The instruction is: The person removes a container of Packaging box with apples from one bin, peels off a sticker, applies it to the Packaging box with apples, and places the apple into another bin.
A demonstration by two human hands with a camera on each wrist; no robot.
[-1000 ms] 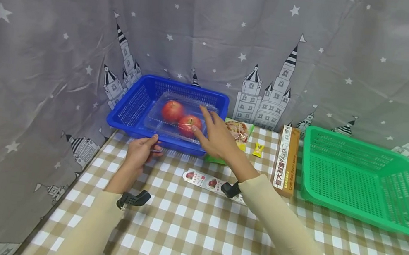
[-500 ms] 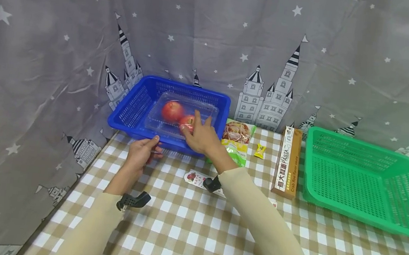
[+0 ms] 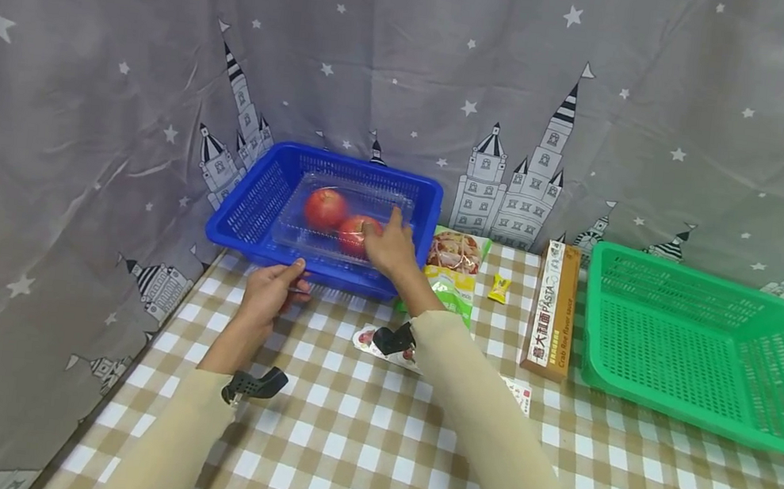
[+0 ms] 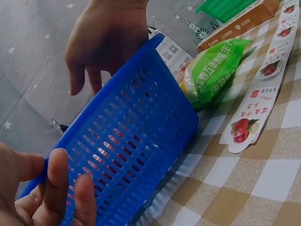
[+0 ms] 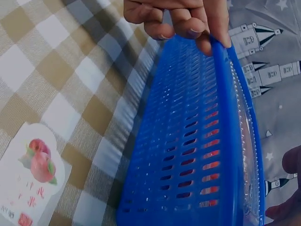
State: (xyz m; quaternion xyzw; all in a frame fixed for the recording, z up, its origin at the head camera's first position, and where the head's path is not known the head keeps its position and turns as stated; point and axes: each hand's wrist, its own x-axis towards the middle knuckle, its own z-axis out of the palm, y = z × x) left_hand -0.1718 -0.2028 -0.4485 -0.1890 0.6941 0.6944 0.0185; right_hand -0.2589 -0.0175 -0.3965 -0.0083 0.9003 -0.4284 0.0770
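The blue plastic basket (image 3: 241, 245) stands at the back left. My left hand (image 3: 271, 289) pinches its front rim, with the thumb on top and fingers beneath, as the right wrist view confirms. Inside the basket sits a clear plastic box (image 3: 287, 221) holding two red apples (image 3: 326, 208). My right hand (image 3: 390, 251) reaches over the basket's front right side, its thumb and forefinger spread over the box's right end. In the left wrist view the right hand (image 4: 110, 37) hangs above the rim with fingers pointing down; their tips are partly hidden behind the basket wall.
A green and yellow food packet (image 3: 458, 263), a small yellow wrapped piece (image 3: 498, 288) and a pasta box (image 3: 552, 313) lie to the right. Farther right is a green basket (image 3: 659, 360). A strip of apple labels (image 4: 258, 99) lies in front on the checked cloth.
My right hand has moved from over the middle of the clear box to its right end. The box with the apples has shifted slightly left. My left hand has stayed at the rim.
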